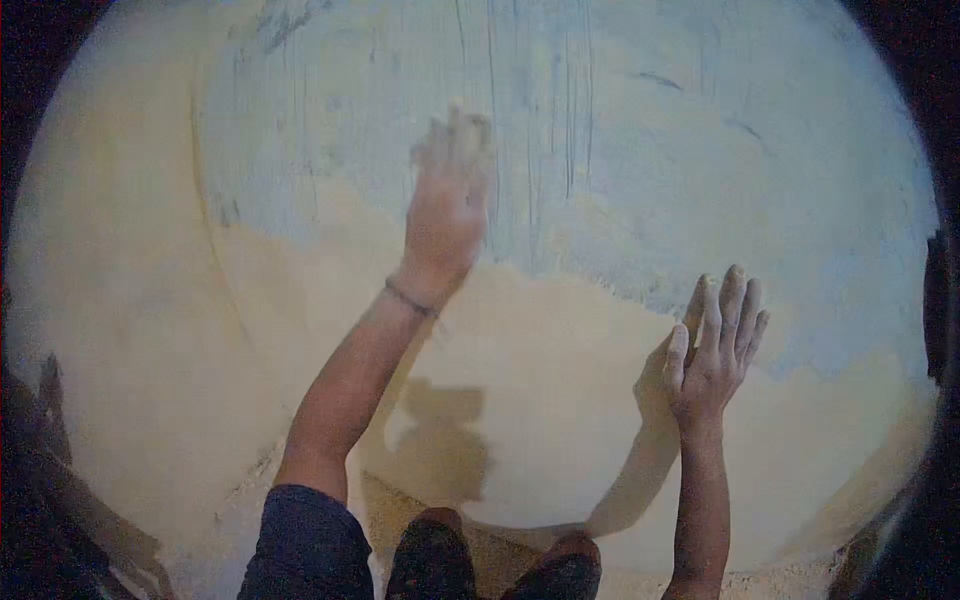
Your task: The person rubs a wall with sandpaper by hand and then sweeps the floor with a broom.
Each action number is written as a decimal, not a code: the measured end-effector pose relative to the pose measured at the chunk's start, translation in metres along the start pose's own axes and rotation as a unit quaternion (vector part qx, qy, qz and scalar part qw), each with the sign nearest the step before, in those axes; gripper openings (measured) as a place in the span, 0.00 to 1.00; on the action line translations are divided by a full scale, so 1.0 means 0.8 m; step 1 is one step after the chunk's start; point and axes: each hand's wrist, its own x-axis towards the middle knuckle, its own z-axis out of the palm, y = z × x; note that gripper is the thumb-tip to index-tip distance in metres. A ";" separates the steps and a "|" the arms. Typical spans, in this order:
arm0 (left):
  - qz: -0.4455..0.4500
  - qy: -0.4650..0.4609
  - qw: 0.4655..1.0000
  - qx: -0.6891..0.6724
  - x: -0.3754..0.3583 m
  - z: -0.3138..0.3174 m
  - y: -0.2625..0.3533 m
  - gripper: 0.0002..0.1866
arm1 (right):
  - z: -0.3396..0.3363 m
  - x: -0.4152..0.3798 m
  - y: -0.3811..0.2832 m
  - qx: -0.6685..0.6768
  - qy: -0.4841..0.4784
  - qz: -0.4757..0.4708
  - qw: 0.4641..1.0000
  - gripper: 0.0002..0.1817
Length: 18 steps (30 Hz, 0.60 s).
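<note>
My left hand reaches up the middle of a large pale surface, back of the hand toward me. Its fingertips are blurred by motion over the bluish upper part, and what they touch is hidden. A thin dark band circles that wrist. Lower and to the right, my right hand lies against the surface with fingers stretched out and pale dust on them, holding nothing. It is at the border where the cream-coloured layer meets the bluish area.
Dark vertical streaks run down the bluish area. My knees show at the bottom, with sandy ground between them. Shadows of my head and arm fall on the cream layer. Dark shapes stand at the lower left edge.
</note>
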 end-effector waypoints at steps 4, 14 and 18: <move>0.031 -0.062 0.997 0.040 -0.008 -0.006 0.008 0.28 | -0.001 0.005 -0.004 0.007 0.017 -0.002 1.000 0.30; 0.005 -0.069 0.991 0.110 -0.009 -0.010 0.000 0.28 | 0.002 -0.002 -0.013 0.025 0.008 0.011 1.000 0.30; 0.020 -0.016 0.989 0.144 0.041 0.000 -0.026 0.28 | 0.002 -0.003 -0.005 0.039 -0.004 0.005 0.999 0.30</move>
